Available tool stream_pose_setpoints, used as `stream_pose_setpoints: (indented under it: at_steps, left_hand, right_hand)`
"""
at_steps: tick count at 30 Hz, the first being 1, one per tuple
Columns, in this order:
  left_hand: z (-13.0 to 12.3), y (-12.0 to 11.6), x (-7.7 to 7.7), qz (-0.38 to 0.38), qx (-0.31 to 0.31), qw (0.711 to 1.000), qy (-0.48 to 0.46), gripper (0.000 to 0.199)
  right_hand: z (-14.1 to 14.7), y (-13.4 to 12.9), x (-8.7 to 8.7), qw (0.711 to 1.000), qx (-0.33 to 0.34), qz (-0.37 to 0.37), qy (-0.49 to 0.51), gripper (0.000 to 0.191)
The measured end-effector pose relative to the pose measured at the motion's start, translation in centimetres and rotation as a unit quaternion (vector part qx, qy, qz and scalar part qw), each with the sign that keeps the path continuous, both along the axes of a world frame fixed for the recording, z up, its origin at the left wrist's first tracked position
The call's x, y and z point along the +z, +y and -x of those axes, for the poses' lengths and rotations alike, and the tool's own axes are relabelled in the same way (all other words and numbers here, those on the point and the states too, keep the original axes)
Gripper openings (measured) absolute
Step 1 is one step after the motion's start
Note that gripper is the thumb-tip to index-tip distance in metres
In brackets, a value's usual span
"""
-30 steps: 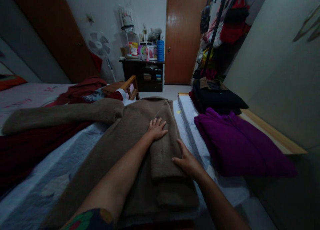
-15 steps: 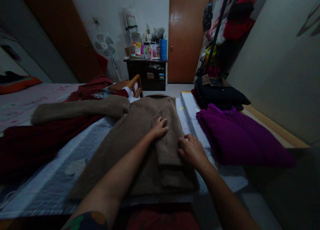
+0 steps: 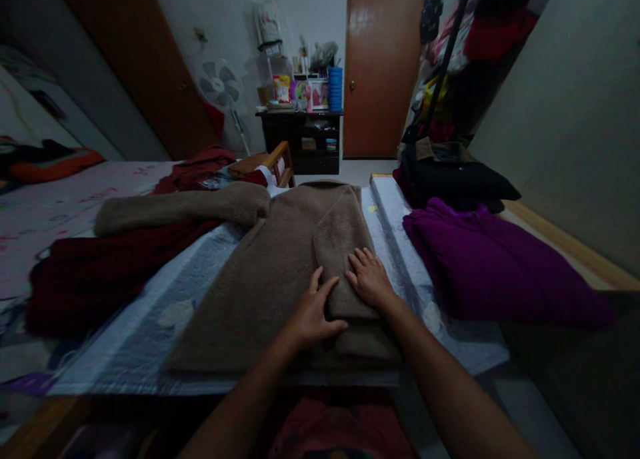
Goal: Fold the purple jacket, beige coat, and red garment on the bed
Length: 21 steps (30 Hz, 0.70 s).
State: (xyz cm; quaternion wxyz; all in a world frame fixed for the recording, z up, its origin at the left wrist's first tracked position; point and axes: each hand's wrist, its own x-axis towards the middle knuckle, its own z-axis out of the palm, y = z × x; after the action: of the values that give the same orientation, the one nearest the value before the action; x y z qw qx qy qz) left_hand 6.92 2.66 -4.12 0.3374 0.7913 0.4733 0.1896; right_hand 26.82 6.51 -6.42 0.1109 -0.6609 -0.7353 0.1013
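On mattress [image 3: 125,344], left hand [image 3: 311,318] wide alongside, right hand [image 3: 371,280] flat atop folded coat sleeve [image 3: 345,227]; uneven drag now could bunch it.

Coat [image 3: 250,292] on mattress [image 3: 125,356], clothes [image 3: 500,266] right of it, cabinet [image 3: 280,142] behind

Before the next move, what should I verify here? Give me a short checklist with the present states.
1. Brown garment spread out: ok, it lies on the bed.
2. Right-hand sleeve folded over the body: ok.
3. Left-hand sleeve folded in: not ok, it stretches out to the left.
4. Right hand on the folded sleeve: ok, palm down, fingers spread.
5. Left hand gripping the folded sleeve's edge: cannot tell; it is beside that edge, thumb spread.
6. Purple garment apart from the brown one: ok.
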Motion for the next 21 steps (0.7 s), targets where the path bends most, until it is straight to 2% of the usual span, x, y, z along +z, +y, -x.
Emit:
stream_pose_setpoints:
  at_steps: [3,5,7,11,15,17,19,21]
  left_hand:
    - [-0.9,-0.7,0.0,-0.037,0.043,0.998,-0.023,0.073]
    - [-1.3,-1.0,-0.2,-0.058,0.052,0.997,-0.025,0.069]
    - [-1.6,-1.2,-0.6,-0.081,0.039,0.996,-0.020,0.068]
    - [-1.3,-1.3,-0.9,-0.116,-0.024,0.993,0.002,0.047]
    - [-0.7,-1.1,0.6,-0.119,-0.084,0.988,0.052,0.036]
    - [-0.8,-0.7,1.8,-0.124,-0.100,0.984,0.082,0.020]
    - [-1.4,-0.2,2.5,-0.157,-0.086,0.978,0.104,0.020]
    - [-2.2,0.4,2.3,-0.205,-0.051,0.971,0.108,0.025]
  right_hand:
    - [-0.1,0.2,-0.2,1.000,-0.001,0.000,-0.001,0.056]
    - [-0.3,0.3,-0.4,1.000,0.000,-0.002,0.002,0.057]
    - [-0.4,0.3,-0.5,1.000,0.001,-0.002,0.006,0.057]
    - [-0.6,0.3,-0.5,1.000,0.003,0.003,0.012,0.057]
    - [-0.4,0.0,-0.4,1.000,-0.001,-0.002,0.007,0.058]
    - [-0.2,0.0,-0.4,1.000,-0.003,-0.004,0.004,0.058]
    - [-0.2,-0.1,-0.3,1.000,-0.004,-0.006,0.000,0.058]
    - [-0.1,-0.2,-0.3,1.000,0.000,-0.010,-0.005,0.057]
